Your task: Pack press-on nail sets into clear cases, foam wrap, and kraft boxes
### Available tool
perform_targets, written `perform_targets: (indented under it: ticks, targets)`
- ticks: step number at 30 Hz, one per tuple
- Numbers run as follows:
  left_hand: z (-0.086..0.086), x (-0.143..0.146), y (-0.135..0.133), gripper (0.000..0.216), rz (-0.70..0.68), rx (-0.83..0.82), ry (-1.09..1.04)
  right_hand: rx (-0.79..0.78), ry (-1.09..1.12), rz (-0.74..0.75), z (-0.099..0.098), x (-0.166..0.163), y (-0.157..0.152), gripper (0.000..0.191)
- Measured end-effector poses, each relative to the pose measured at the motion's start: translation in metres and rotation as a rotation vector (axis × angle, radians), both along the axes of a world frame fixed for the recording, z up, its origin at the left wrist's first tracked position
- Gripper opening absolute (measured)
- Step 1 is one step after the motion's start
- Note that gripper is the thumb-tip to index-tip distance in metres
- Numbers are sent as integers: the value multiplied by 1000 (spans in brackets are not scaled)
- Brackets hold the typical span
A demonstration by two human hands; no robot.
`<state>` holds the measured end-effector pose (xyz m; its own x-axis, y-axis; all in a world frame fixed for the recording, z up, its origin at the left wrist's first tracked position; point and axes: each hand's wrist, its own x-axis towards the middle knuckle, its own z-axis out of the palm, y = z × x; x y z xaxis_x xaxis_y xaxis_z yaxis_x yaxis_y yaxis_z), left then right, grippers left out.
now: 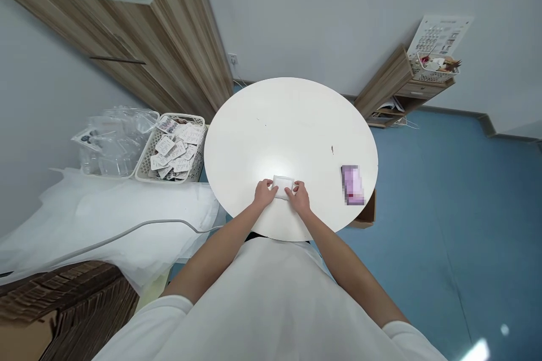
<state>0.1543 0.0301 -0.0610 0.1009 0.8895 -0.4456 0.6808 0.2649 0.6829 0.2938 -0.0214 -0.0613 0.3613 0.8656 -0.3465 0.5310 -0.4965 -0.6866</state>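
A small white rectangular packet (pixel 283 185) is at the near side of the round white table (pixel 288 118). My left hand (pixel 265 193) grips its left edge, with the thumb on top. On the opposite edge, my right hand (pixel 299 197) holds it the same way, thumb over the near corner. What the packet contains cannot be made out. Right of my hands lies a pixelated pinkish-purple rectangular item (pixel 353 185), untouched. A small dark mark (pixel 332 150) shows on the tabletop beyond it.
Left of the table stand a white basket of printed cards (pixel 199 163) and a pile of clear plastic packaging (pixel 114 141). White sheeting (pixel 139 203) and a grey cable (pixel 161 221) lie nearer me. A cardboard box (pixel 367 214) sits below the table's right edge.
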Motion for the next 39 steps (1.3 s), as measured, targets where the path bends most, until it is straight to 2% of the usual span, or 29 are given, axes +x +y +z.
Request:
perform_targets:
  ticks: [4,9,12,16,19,22,27,33,39]
  targets:
    - [7,-2,-10,38,78,3,87,34,89,15,2,7,-10,46]
    - [10,-14,-28,43,150,-95,189,6,298,-41,4,19,-29,38]
    - [7,-17,-34,41,208,-117,159,4,329,-20,3,17,-29,38]
    - [2,-11,-33,35,292,-104,97,55,153,80,-1,6,-14,36]
    - [-1,-8,-29,25,304,-108,-7,70,92,98,-6,-1,-6,35]
    - [-4,-7,-25,17,288,-104,-99,49,166,59,-10,-4,-7,36]
    - [-4,-15,-19,19,230,-92,-174,17,234,-48,-11,-14,-7,36]
    - [-4,-53,3,29,197,-19,-254,17,199,-23,-8,-53,28,36]
    - [-9,-108,53,39,261,125,-212,54,222,68,-6,-114,92,31]
